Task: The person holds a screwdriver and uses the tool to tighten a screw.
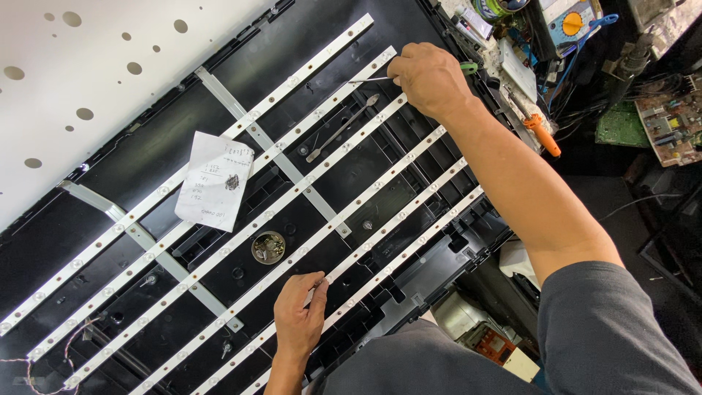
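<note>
Two hands on this open panel: right hand [430, 75] pinching a thin metal tool [369, 80] at the far edge, left hand [298, 316] pressing an LED strip [380, 245] near edge. One slip could probably crack a lens.

Folded white paper note [214, 181] lies on the black back panel [146, 157], left of centre, across two strips. Small round metal tin [268, 247] of screws sits on the panel near its middle. White perforated sheet [88, 73] covers the panel's top-left corner. Off the panel's upper-right edge: orange-handled screwdriver [542, 134], orange-and-blue meter [572, 22], green circuit board [620, 124], another populated board [673, 128] at far right. Tangle of thin wires [29, 366] at the bottom-left corner.
</note>
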